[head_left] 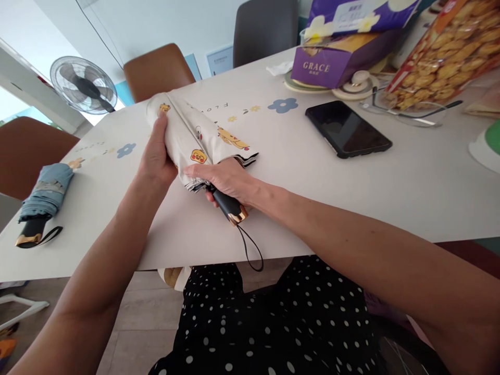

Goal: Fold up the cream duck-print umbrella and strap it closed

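A white folding umbrella with yellow cartoon prints lies loosely folded over the table, its black and gold handle pointing toward me. My left hand grips the canopy along its left side, thumb on top. Around the lower canopy, just where the handle begins, my right hand is closed, with the thumb lying across the cloth. A thin black wrist strap hangs from the handle past the table edge. Farther left lies a blue folded umbrella, rolled up, also with a black and gold handle.
On the white table, a black phone lies to the right. Behind it are eyeglasses, a purple tissue box and a bag of nut-like snacks. Chairs and a standing fan are beyond the far edge.
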`<state>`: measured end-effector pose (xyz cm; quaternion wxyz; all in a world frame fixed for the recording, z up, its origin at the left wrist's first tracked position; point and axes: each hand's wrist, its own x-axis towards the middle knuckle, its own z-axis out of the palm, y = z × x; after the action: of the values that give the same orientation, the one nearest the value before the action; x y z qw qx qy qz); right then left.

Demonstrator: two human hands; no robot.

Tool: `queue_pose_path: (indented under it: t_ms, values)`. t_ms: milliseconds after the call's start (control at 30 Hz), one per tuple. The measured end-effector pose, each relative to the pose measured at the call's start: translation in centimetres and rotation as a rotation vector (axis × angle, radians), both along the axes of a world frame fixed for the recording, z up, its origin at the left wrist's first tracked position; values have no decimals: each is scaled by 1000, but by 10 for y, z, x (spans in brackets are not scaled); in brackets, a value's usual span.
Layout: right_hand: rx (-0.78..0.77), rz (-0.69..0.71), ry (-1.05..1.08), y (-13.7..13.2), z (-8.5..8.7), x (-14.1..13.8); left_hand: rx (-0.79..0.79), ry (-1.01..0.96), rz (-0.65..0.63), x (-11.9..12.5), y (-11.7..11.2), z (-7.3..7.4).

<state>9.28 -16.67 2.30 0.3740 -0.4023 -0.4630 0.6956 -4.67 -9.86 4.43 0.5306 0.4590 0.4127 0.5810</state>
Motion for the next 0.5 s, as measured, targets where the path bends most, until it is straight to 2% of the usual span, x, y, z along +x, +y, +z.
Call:
queue_pose_path:
  t_ms: [67,133,267,500]
  values:
    - [2,-10,26,1,0,0,-104,-63,-184,2,-1,-2]
    - [-4,-13,47,3,0,0,-159,-113,-252,2,-1,-4]
    - [-26,-4,35,2,3,0,-172,-114,-210,1,-1,-4]
    - [-21,34,51,-1,5,2,-97,37,-111,-1,0,-6]
